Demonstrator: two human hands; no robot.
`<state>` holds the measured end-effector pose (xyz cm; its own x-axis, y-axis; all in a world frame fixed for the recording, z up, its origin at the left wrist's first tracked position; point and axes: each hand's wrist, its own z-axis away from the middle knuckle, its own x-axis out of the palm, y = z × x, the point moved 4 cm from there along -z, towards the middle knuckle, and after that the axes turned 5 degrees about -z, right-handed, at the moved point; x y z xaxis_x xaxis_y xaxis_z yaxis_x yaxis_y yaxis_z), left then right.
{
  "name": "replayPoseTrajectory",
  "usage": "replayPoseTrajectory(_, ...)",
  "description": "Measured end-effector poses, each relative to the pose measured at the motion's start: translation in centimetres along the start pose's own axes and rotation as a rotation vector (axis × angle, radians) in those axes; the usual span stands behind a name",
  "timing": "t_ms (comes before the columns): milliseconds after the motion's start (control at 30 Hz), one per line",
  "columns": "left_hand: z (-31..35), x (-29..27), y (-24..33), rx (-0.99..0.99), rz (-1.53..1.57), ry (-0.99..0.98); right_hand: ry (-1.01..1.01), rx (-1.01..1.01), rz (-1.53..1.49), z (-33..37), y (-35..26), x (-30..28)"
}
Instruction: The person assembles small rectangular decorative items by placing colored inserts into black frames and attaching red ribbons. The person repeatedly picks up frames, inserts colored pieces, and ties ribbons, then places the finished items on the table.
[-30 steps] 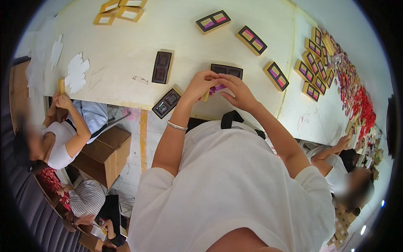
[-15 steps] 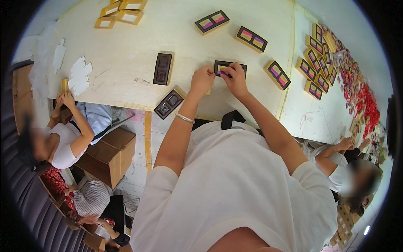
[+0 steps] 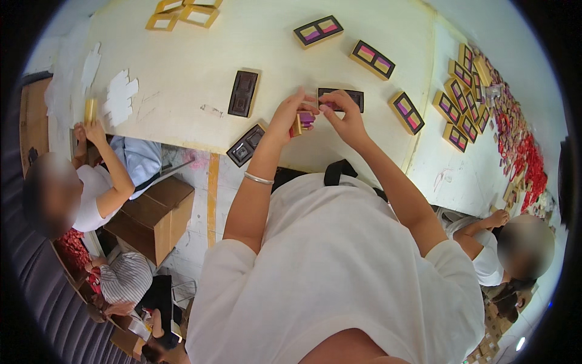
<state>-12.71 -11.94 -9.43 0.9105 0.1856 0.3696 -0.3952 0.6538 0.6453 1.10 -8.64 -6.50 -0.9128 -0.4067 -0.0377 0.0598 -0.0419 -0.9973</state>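
My left hand is closed on a small bunch of gold, purple and pink pieces, held just above the table to the left of a dark two-compartment box. My right hand is over the left part of that box. Its thumb and bent fingers point toward the pieces, slightly apart, with nothing plainly between them. A bit of purple shows beneath those fingers, and the box's left compartment is mostly covered. Left of my hands lie a dark-trayed box and another tilted dark-trayed box at the table edge.
Filled boxes lie beyond and to the right, such as one; several more cluster near a red and gold heap. Gold frames and white card pieces are at left. Co-workers sit at both sides; a cardboard box stands below.
My right hand has drawn its fingers back from the purple and gold piece in the box, toward my left hand. My left hand has turned, so the pieces it holds now show.
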Motion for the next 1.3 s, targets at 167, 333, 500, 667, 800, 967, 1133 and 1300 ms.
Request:
replayPoseTrajectory(167,2.7,-0.3,1.5,-0.047,0.136,0.011,-0.326,-0.298,0.214,0.9,-5.6,4.4)
replayPoseTrajectory(333,3.9,-1.4,1.6,0.009,0.294,0.004,-0.392,-0.304,0.283,0.5,-6.6,6.5)
replayPoseTrajectory(500,5.4,-3.1,2.1,0.106,0.359,-0.096,-0.159,-0.132,-0.168,-0.7,-5.4,6.4)
replayPoseTrajectory(667,7.7,-3.5,2.7,0.056,0.331,-0.087,-0.203,-0.360,0.433,-1.5,-6.9,6.5)
replayPoseTrajectory(800,7.7,-3.5,2.5,0.000,0.095,-0.074,-0.201,-0.353,0.407,-1.0,-6.6,6.3)
replayPoseTrajectory(967,5.6,-1.9,1.6,0.022,0.026,-0.200,-0.111,-0.220,0.349,1.3,-6.2,4.1)
replayPoseTrajectory(1133,4.0,0.6,2.0,0.069,-0.227,-0.162,-0.094,-0.270,0.369,3.3,-5.7,0.9)
replayPoseTrajectory(1300,2.0,3.3,1.4,0.041,-0.463,-0.367,-0.145,-0.240,0.465,4.5,-3.6,-2.2)
